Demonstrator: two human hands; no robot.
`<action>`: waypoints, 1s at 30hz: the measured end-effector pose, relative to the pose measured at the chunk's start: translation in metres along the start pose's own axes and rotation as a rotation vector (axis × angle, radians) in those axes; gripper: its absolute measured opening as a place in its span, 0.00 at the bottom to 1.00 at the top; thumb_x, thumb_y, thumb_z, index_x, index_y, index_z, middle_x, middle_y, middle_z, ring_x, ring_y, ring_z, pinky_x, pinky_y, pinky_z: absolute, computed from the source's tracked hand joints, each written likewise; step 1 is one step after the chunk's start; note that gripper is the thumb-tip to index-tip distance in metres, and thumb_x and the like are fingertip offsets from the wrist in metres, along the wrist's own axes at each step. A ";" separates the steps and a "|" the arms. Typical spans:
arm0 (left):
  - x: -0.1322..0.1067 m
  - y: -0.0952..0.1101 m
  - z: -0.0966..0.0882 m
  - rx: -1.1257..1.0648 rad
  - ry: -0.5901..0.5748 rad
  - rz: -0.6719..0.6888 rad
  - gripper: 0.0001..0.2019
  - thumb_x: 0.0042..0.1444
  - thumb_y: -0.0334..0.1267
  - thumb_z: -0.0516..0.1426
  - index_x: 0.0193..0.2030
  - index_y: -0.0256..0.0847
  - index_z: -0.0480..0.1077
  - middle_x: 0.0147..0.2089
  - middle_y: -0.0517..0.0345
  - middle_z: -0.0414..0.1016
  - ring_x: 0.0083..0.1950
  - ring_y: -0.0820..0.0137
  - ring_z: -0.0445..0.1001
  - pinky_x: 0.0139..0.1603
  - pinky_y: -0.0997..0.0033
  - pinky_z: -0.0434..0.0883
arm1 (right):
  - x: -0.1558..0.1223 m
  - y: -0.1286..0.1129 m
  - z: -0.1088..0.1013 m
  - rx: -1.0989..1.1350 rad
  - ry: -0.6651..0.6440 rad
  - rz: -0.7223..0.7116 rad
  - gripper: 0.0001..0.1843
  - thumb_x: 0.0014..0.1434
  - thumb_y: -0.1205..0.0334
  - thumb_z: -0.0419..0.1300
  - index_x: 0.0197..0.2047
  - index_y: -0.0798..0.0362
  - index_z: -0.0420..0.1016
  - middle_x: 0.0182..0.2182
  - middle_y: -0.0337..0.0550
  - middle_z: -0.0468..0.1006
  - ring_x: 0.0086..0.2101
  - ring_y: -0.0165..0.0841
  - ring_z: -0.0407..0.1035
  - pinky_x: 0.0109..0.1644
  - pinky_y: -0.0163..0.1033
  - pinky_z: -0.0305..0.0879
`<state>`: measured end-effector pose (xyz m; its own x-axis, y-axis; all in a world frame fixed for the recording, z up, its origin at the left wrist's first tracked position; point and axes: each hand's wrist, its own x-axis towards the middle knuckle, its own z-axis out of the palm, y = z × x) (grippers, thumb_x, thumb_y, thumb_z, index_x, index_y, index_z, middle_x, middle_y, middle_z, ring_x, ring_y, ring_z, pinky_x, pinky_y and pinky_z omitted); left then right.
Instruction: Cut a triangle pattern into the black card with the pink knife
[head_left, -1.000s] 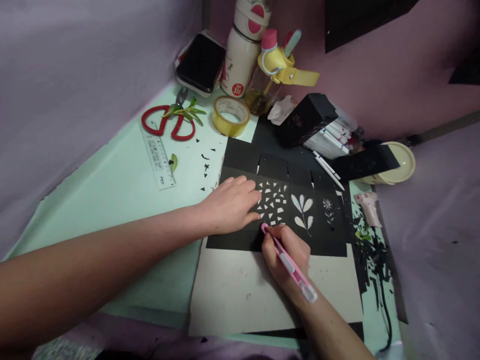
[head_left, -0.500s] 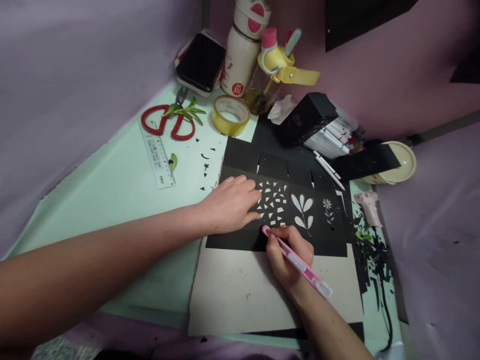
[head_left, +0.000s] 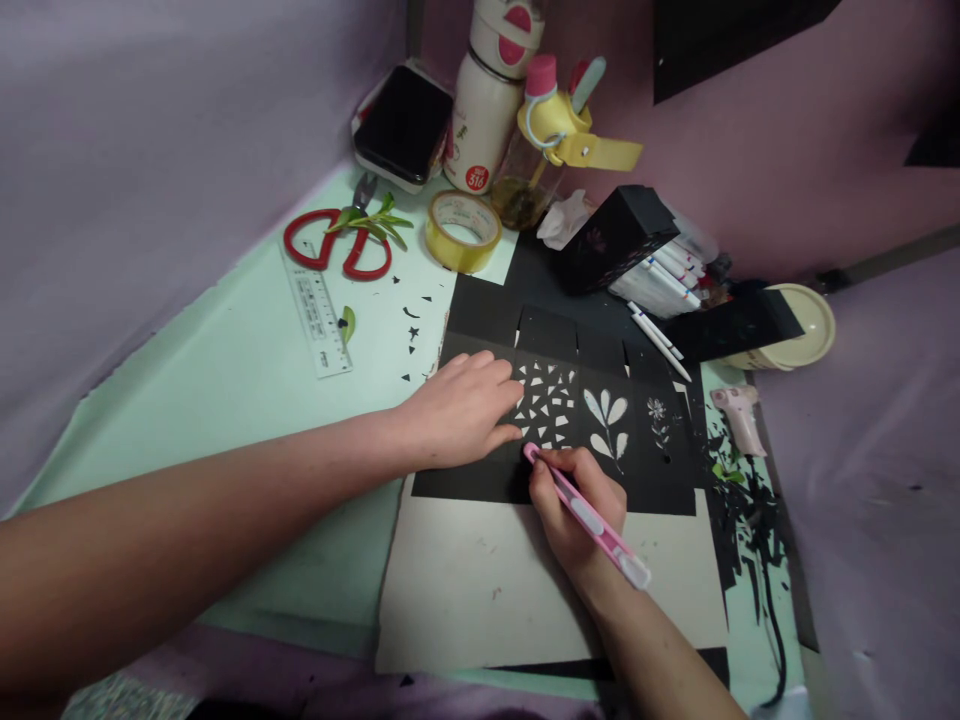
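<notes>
Our left hand (head_left: 457,410) stays flat on the black paper (head_left: 480,480) on the table (head_left: 240,400), fingers spread and gripping nothing, while our right hand (head_left: 577,505), fingers closed round the pink craft knife (head_left: 585,515), has tilted it slightly, its tip staying below the cut-outs (head_left: 551,405).

Red scissors (head_left: 337,245), ruler (head_left: 318,312), tape roll (head_left: 462,231)

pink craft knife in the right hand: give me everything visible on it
The craft knife is a slim pink pen-shaped cutter, plastic by its look, with a pale slider on the body and a white end cap. The right hand grips it like a pen. Its tip points up-left onto the black card, just below the small cut-out triangles; the blade is too small to make out. The rear end slants down-right over the wrist.
</notes>
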<state>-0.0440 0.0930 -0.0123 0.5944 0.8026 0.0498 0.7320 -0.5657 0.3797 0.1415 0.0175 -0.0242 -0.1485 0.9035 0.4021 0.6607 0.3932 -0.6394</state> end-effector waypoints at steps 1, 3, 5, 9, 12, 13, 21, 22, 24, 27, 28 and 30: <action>0.000 0.000 0.000 0.001 -0.002 -0.002 0.13 0.61 0.47 0.60 0.36 0.38 0.69 0.43 0.51 0.70 0.46 0.59 0.66 0.43 0.63 0.61 | 0.000 0.000 0.000 -0.007 0.001 -0.002 0.04 0.59 0.70 0.61 0.33 0.53 0.73 0.24 0.35 0.75 0.20 0.25 0.66 0.25 0.31 0.63; 0.000 0.000 0.000 0.002 -0.005 -0.002 0.13 0.61 0.47 0.60 0.36 0.38 0.69 0.43 0.51 0.70 0.46 0.59 0.66 0.42 0.63 0.61 | 0.001 -0.001 0.000 -0.024 0.007 -0.004 0.04 0.59 0.70 0.61 0.33 0.53 0.73 0.23 0.35 0.75 0.20 0.25 0.65 0.25 0.31 0.63; 0.000 0.000 0.000 0.003 -0.002 0.000 0.13 0.61 0.47 0.60 0.36 0.38 0.69 0.43 0.51 0.70 0.46 0.59 0.66 0.42 0.63 0.61 | 0.001 -0.002 0.000 -0.041 -0.003 -0.006 0.05 0.59 0.70 0.60 0.32 0.53 0.72 0.22 0.35 0.74 0.20 0.25 0.65 0.25 0.31 0.62; 0.000 0.000 0.000 0.009 0.002 0.001 0.13 0.61 0.47 0.60 0.36 0.38 0.69 0.43 0.51 0.70 0.46 0.59 0.66 0.42 0.63 0.61 | 0.001 -0.002 -0.002 -0.038 -0.046 -0.022 0.06 0.59 0.71 0.59 0.31 0.52 0.70 0.22 0.36 0.74 0.21 0.26 0.66 0.26 0.32 0.62; 0.000 0.000 0.001 0.010 0.003 0.002 0.14 0.61 0.48 0.60 0.36 0.38 0.69 0.43 0.51 0.69 0.47 0.59 0.66 0.43 0.63 0.61 | 0.000 -0.001 -0.003 -0.020 -0.054 -0.039 0.07 0.59 0.72 0.58 0.30 0.52 0.68 0.22 0.36 0.73 0.21 0.26 0.65 0.26 0.32 0.61; 0.000 0.000 0.001 0.009 0.003 0.002 0.14 0.61 0.48 0.60 0.36 0.38 0.69 0.43 0.51 0.69 0.47 0.59 0.66 0.43 0.62 0.61 | 0.000 0.000 -0.003 -0.014 -0.057 -0.041 0.07 0.58 0.72 0.58 0.30 0.52 0.68 0.22 0.36 0.73 0.20 0.26 0.64 0.26 0.32 0.60; 0.000 -0.001 0.001 -0.002 0.012 0.003 0.13 0.60 0.47 0.61 0.36 0.38 0.70 0.42 0.51 0.69 0.46 0.59 0.66 0.42 0.63 0.60 | -0.002 0.002 -0.002 0.036 -0.055 -0.024 0.08 0.57 0.72 0.57 0.29 0.52 0.68 0.22 0.35 0.73 0.19 0.26 0.62 0.24 0.32 0.59; 0.000 -0.001 0.001 -0.001 0.013 0.006 0.13 0.60 0.47 0.60 0.36 0.38 0.70 0.42 0.51 0.69 0.45 0.59 0.66 0.42 0.63 0.60 | -0.002 0.002 -0.002 0.036 -0.041 -0.008 0.07 0.58 0.71 0.58 0.29 0.52 0.69 0.22 0.35 0.73 0.20 0.26 0.63 0.25 0.32 0.60; 0.000 -0.001 0.001 0.000 0.011 0.006 0.13 0.60 0.47 0.60 0.36 0.38 0.69 0.42 0.51 0.69 0.45 0.59 0.66 0.42 0.63 0.60 | -0.002 0.002 -0.001 0.030 -0.006 0.029 0.06 0.58 0.71 0.59 0.31 0.52 0.71 0.23 0.35 0.75 0.21 0.26 0.66 0.26 0.32 0.62; 0.000 -0.001 0.000 0.002 0.003 0.003 0.13 0.61 0.48 0.60 0.36 0.38 0.69 0.42 0.52 0.69 0.46 0.59 0.66 0.42 0.62 0.60 | -0.001 0.002 0.000 0.025 0.020 0.037 0.04 0.58 0.70 0.61 0.33 0.52 0.72 0.25 0.36 0.77 0.22 0.26 0.68 0.26 0.31 0.64; 0.000 -0.001 0.000 0.003 0.001 0.002 0.13 0.61 0.48 0.60 0.36 0.38 0.69 0.42 0.52 0.69 0.46 0.59 0.66 0.42 0.62 0.60 | -0.001 0.002 0.000 0.026 0.017 0.030 0.04 0.58 0.70 0.61 0.33 0.52 0.73 0.25 0.36 0.77 0.22 0.26 0.68 0.27 0.31 0.64; 0.000 0.000 0.000 0.005 0.000 0.001 0.13 0.61 0.48 0.60 0.36 0.38 0.69 0.42 0.52 0.69 0.46 0.59 0.66 0.43 0.62 0.61 | -0.001 0.003 0.000 0.029 0.006 0.020 0.04 0.58 0.70 0.61 0.34 0.52 0.73 0.25 0.36 0.77 0.22 0.26 0.68 0.27 0.31 0.64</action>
<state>-0.0445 0.0930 -0.0125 0.5952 0.8020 0.0505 0.7329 -0.5675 0.3753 0.1434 0.0178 -0.0265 -0.1304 0.9103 0.3930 0.6417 0.3797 -0.6664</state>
